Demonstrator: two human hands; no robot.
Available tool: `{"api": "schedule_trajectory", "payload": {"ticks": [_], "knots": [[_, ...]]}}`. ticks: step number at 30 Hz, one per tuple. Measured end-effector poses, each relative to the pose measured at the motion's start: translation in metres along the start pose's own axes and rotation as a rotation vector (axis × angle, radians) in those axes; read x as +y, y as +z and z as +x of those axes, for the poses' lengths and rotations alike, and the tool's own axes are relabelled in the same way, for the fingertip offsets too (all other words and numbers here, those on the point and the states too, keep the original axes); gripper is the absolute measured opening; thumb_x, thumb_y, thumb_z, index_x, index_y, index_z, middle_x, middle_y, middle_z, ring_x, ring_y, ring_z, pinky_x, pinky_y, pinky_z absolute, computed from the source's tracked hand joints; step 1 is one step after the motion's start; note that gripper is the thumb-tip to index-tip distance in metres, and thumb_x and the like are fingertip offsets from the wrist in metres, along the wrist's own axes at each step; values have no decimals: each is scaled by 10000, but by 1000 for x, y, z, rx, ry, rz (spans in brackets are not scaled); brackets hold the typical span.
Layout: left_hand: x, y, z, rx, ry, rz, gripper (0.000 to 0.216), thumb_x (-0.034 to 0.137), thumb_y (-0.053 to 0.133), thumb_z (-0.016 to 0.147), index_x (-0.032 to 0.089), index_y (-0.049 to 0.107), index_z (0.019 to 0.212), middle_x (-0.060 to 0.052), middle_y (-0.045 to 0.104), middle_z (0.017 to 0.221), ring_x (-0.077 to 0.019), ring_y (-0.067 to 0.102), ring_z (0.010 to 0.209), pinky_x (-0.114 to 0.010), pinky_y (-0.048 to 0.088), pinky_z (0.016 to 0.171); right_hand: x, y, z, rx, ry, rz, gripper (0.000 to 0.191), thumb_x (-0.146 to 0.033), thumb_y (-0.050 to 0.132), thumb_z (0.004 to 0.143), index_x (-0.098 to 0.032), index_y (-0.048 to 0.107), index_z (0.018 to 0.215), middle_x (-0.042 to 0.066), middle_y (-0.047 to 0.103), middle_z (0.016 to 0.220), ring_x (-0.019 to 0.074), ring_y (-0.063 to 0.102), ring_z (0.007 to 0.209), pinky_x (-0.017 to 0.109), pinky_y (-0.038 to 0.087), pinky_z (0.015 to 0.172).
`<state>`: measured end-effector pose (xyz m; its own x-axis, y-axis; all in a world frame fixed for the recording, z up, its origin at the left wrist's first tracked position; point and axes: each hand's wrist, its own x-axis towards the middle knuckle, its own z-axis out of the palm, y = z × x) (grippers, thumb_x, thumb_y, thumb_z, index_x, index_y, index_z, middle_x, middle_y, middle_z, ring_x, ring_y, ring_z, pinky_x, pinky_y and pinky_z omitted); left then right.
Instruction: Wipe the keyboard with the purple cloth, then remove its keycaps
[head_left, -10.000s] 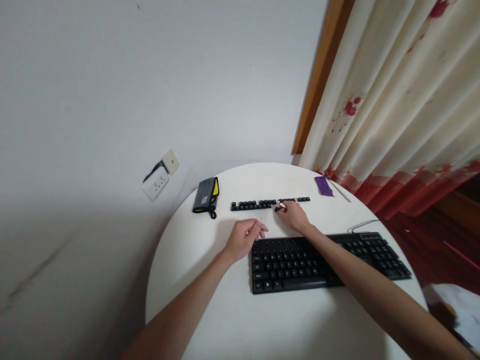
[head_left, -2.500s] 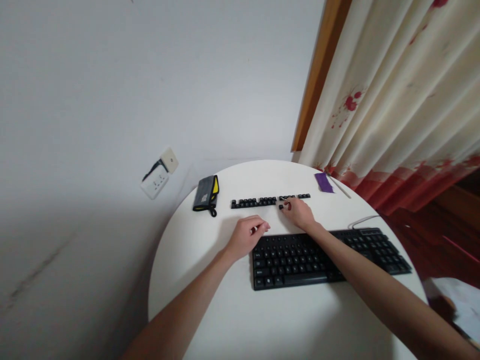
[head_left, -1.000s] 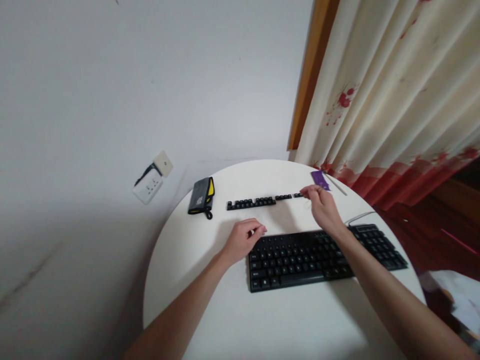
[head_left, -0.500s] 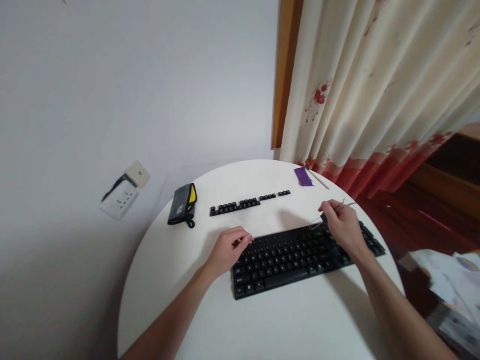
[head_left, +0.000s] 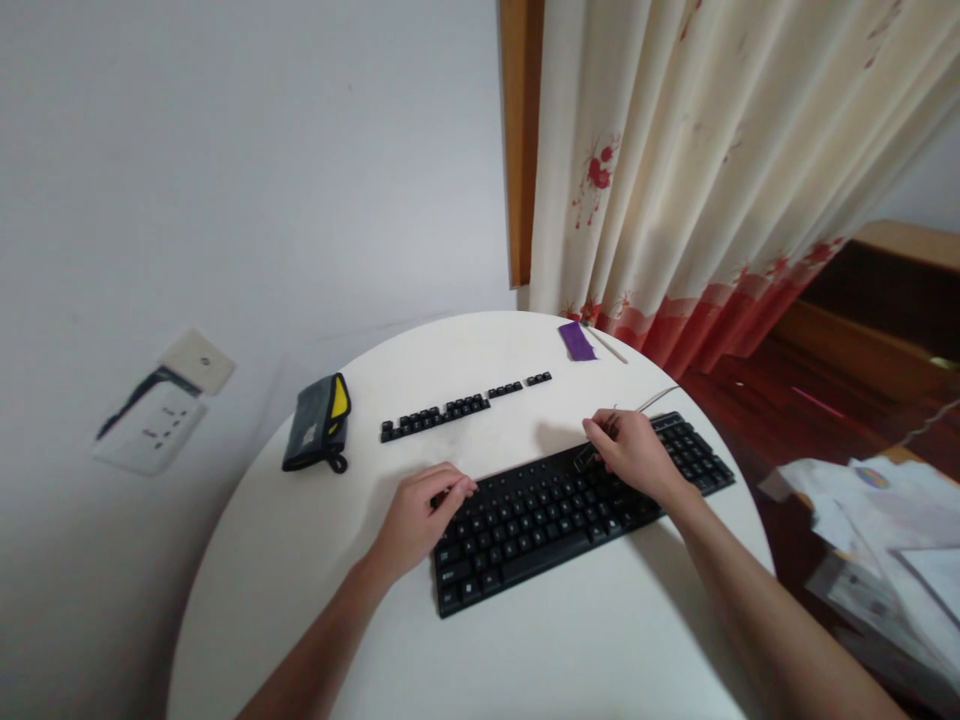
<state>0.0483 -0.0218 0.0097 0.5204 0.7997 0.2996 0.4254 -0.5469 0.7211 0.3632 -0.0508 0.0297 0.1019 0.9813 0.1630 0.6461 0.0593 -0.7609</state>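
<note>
A black keyboard [head_left: 555,515] lies on the round white table [head_left: 525,650]. My left hand [head_left: 416,515] rests curled on the keyboard's left end, fingers on the top edge, holding it. My right hand [head_left: 634,455] is over the upper right part of the keys, fingers pinched on a thin wire keycap puller [head_left: 592,450] that touches the keys. Behind the keyboard runs a row of removed black keycaps [head_left: 457,408].
A grey and yellow pouch [head_left: 319,425] sits at the table's left. A purple card [head_left: 576,340] and a thin stick [head_left: 609,345] lie at the far edge by the curtain [head_left: 712,170]. Papers [head_left: 877,530] are stacked at lower right. A wall socket [head_left: 150,425] is on the left.
My right hand left the keycap row and came back onto the keyboard's right part with the wire tool. The view swung to the right. My left hand stayed at the keyboard's left end.
</note>
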Motion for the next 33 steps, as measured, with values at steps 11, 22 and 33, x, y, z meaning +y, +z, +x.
{"api": "schedule_trajectory", "payload": {"ticks": [11, 22, 33], "knots": [[1, 0, 0, -2, -11, 7, 264, 250, 517, 969, 173, 699, 793, -21, 695, 776, -142, 636, 716, -236, 482, 692, -11, 12, -6, -31, -57, -254, 359, -301, 450, 954, -200, 519, 617, 30, 594, 558, 158, 549, 534, 264, 337, 563], [0, -1, -1, -3, -2, 4, 259, 249, 518, 968, 174, 700, 799, -23, 699, 798, -144, 640, 735, -241, 480, 704, -15, 12, -12, -75, -48, -434, 278, -287, 449, 949, -213, 469, 681, 28, 617, 595, 170, 573, 558, 272, 297, 562], [3, -1, 0, -2, 3, -8, 252, 244, 521, 967, 171, 699, 804, -23, 695, 793, -141, 638, 726, -241, 481, 705, 12, 12, -2, -214, 127, 151, 304, -331, 417, 950, -212, 470, 675, -31, 576, 532, 114, 549, 404, 222, 417, 441]]}}
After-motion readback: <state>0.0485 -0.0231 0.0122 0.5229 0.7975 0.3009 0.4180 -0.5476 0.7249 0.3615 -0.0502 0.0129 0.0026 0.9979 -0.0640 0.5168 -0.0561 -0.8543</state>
